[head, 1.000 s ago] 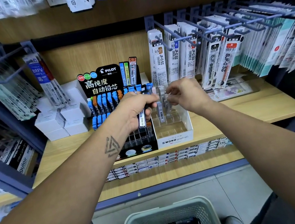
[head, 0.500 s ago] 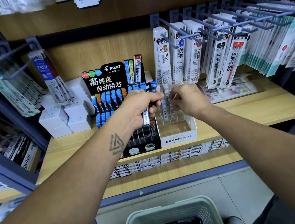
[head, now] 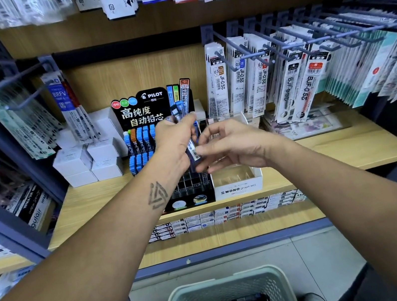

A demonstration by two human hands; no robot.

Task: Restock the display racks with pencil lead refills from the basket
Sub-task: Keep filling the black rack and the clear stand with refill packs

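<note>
1. We read "PILOT" in white on the black cardboard display rack (head: 151, 105), above large white Chinese characters and three round red, green and blue marks.
2. We read "MONO graph MG" on the front of the white cardboard display rack (head: 238, 188), which stands just beside the black one, touching it on the right.
3. We read "JF-0.5" on the white hanging refill packs (head: 220, 81) and "BUF-0.5" on the black-topped hanging refill packs (head: 294, 87); a blue-labelled pack (head: 60, 94) at left reads "BRFV".
4. The left hand (head: 175, 143) has its grip curled round a bundle of slim blue-and-clear pencil lead refill cases (head: 192, 148), held above the black rack; one case label reads "0.5 HB" only on the rack's sample, so we cannot read the held ones.
5. The right hand (head: 233, 144) has its grip spread, fingertips touching the lower end of the bundle.
6. Both racks stand on a light wooden shelf (head: 349, 148) in dark blue metal shelving; grey metal hooks (head: 304, 35) carry the packs.
7. A pale green perforated plastic basket (head: 230, 300) sits on the grey tiled floor (head: 313, 249); its lower part is cut off and its dark contents are hard to make out.
8. White plain boxes (head: 89, 163) are stacked left of the black rack.
</note>
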